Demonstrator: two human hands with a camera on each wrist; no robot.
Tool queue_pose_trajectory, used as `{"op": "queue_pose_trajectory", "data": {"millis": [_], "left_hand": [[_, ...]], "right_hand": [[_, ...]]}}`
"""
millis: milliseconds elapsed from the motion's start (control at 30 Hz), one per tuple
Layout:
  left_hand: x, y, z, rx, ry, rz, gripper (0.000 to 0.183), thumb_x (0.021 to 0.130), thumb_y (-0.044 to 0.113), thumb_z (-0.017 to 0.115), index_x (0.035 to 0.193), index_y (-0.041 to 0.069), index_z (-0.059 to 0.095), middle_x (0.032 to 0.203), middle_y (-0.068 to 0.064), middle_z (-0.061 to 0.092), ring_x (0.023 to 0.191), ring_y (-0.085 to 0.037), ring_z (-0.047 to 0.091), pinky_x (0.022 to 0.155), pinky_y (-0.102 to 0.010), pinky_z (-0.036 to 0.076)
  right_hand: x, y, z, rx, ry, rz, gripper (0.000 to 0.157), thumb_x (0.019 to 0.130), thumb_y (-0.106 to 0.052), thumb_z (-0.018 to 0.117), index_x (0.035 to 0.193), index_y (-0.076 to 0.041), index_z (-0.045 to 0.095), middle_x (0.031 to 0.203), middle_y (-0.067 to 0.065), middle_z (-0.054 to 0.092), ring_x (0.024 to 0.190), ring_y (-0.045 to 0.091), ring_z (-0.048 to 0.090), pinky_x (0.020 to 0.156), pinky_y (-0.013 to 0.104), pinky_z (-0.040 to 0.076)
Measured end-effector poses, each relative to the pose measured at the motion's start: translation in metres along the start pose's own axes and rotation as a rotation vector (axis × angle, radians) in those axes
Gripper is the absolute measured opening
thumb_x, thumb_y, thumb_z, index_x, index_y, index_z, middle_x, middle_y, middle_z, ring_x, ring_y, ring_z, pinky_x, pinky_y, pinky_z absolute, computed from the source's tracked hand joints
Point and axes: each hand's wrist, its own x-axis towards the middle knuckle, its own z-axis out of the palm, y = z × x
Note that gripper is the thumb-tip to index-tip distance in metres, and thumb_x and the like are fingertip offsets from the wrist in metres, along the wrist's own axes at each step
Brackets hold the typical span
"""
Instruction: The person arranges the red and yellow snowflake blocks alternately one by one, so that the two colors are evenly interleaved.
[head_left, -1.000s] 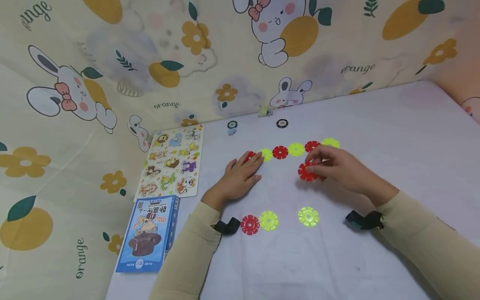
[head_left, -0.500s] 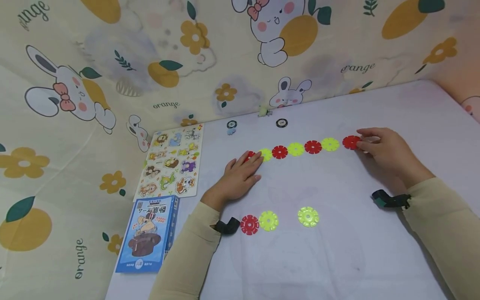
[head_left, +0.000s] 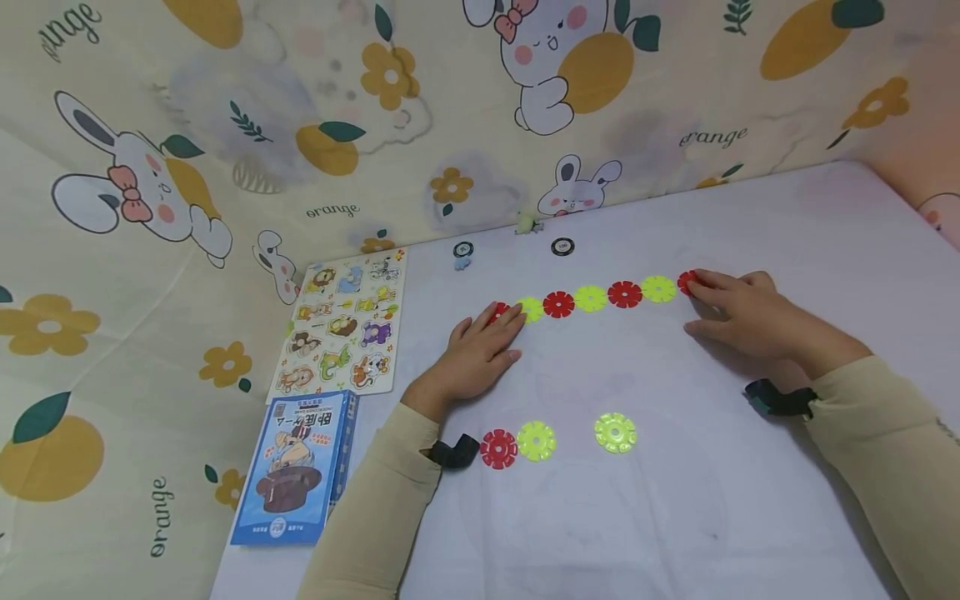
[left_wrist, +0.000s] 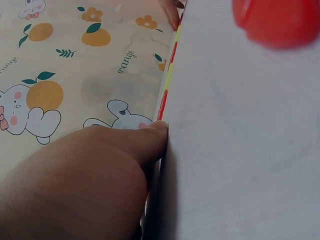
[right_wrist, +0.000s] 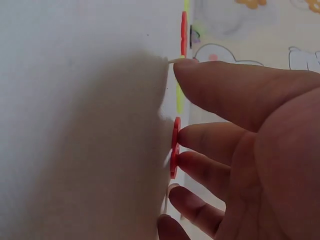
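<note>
Cannot see all of the red disc (head_left: 499,310) partly covered by the left hand (head_left: 471,362), nor of the rightmost red disc (head_left: 685,284), partly beneath the right hand (head_left: 750,315). Cannot identify the blurred red object (left_wrist: 280,22) cut off at the left wrist view's corner.

Discs (head_left: 606,435): glossy plastic | sleeves (head_left: 375,508): matt cloth | box (head_left: 291,471): card, seemingly glossy
</note>
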Motion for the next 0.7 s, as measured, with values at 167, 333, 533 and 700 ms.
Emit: {"op": "queue_pose_trajectory", "data": {"millis": [167, 333, 533, 700], "left_hand": [[0.0, 0.001, -0.001, 0.0, -0.007, -0.003, 0.06, 0.1, 0.046, 0.039, 0.154, 0.031, 0.017, 0.157, 0.018, 0.005, 0.144, -0.016, -0.003, 0.111, -0.052, 0.002], [0.0, 0.0, -0.001, -0.009, -0.016, -0.012, 0.061, 0.1, 0.046, 0.04, 0.154, 0.032, 0.016, 0.157, 0.019, 0.005, 0.144, -0.015, -0.004, 0.111, -0.052, 0.001], [0.0, 0.0, -0.002, -0.026, -0.012, -0.001, 0.061, 0.1, 0.047, 0.039, 0.154, 0.031, 0.017, 0.158, 0.017, 0.006, 0.144, -0.017, -0.003, 0.111, -0.051, 0.001], [0.001, -0.001, -0.002, -0.023, -0.028, -0.009, 0.062, 0.1, 0.048, 0.039, 0.154, 0.032, 0.014, 0.157, 0.019, 0.004, 0.144, -0.015, -0.005, 0.111, -0.051, 0.0]], "right_hand": [[0.0, 0.001, 0.001, 0.003, 0.002, -0.003, 0.087, 0.084, -0.057, 0.063, 0.146, -0.003, 0.036, 0.151, 0.023, 0.021, 0.119, 0.053, 0.017, 0.079, 0.064, 0.043], [0.0, -0.002, -0.004, 0.137, 0.067, -0.013, 0.079, 0.088, -0.052, 0.062, 0.149, -0.011, 0.034, 0.148, 0.023, 0.027, 0.121, 0.05, 0.028, 0.083, 0.065, 0.041], [-0.008, -0.024, -0.011, 0.482, 0.089, -0.065, 0.062, 0.092, -0.045, 0.06, 0.148, -0.035, 0.035, 0.138, 0.007, 0.045, 0.113, 0.03, 0.046, 0.081, 0.05, 0.048], [-0.008, -0.05, 0.002, 0.681, -0.07, -0.22, 0.059, 0.092, -0.031, 0.065, 0.144, -0.039, 0.038, 0.136, 0.001, 0.048, 0.114, 0.022, 0.05, 0.085, 0.044, 0.048]]}}
